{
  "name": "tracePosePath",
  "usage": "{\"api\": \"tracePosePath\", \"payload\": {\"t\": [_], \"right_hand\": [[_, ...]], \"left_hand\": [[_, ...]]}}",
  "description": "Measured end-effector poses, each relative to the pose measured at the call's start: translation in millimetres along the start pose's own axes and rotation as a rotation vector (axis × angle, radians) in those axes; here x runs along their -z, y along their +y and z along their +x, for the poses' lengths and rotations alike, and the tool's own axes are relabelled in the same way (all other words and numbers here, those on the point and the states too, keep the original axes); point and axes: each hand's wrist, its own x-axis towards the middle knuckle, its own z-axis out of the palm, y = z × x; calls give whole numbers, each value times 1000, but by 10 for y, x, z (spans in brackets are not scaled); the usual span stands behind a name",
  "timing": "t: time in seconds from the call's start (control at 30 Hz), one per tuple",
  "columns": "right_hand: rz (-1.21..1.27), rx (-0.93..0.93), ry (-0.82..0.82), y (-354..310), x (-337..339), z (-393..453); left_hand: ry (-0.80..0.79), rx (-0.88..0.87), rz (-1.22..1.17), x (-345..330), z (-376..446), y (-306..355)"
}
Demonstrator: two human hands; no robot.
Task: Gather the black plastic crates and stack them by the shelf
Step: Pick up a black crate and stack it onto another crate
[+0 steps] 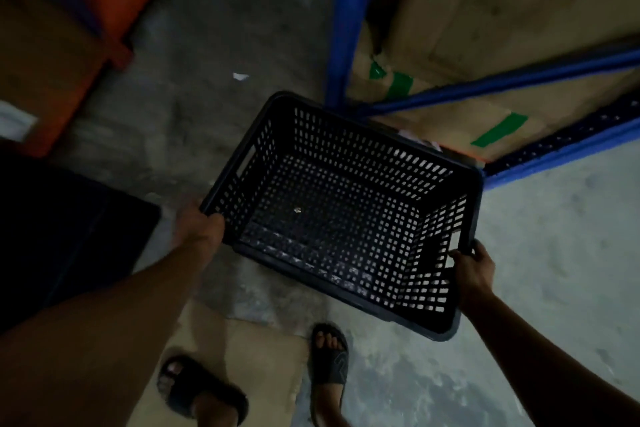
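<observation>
A black plastic crate (341, 211) with perforated walls and floor hangs above the concrete floor, tilted, its open top facing me. My left hand (199, 229) grips the rim at its near left corner. My right hand (472, 265) is closed on the rim by the handle slot at the right end. The crate is empty except for a tiny speck on its bottom. A blue metal shelf (349, 21) stands just beyond the crate, its lower beam running right.
Cardboard boxes (491, 28) with green tape fill the blue shelf. An orange-framed rack (114, 10) stands at the upper left. A dark flat object (69, 236) lies at the left. Flat cardboard (256, 354) lies under my sandalled feet. A white scrap (240, 76) lies on the floor.
</observation>
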Motion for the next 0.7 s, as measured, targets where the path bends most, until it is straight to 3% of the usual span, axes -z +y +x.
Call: {"api": "tracePosePath", "payload": {"t": [0.2,0.37,0.4,0.57,0.7], "right_hand": [[-74,211,-139,-1270,-287,-571],[-118,403,-303,-2101,-774,-1203],[-108,445,-361,-2297,-1125,-1505],[-153,560,-475,-2682,-2075,-2161],[-195,646,-584,-2690,-2908,-2808]], "left_hand": [[168,-24,156,1530,-195,-24],[221,-70,246,2466,-340,-455],[259,-18,230,2823,-331,-733],[310,50,347,3418,-240,-1492],[372,182,293,3688,-135,-2273]]}}
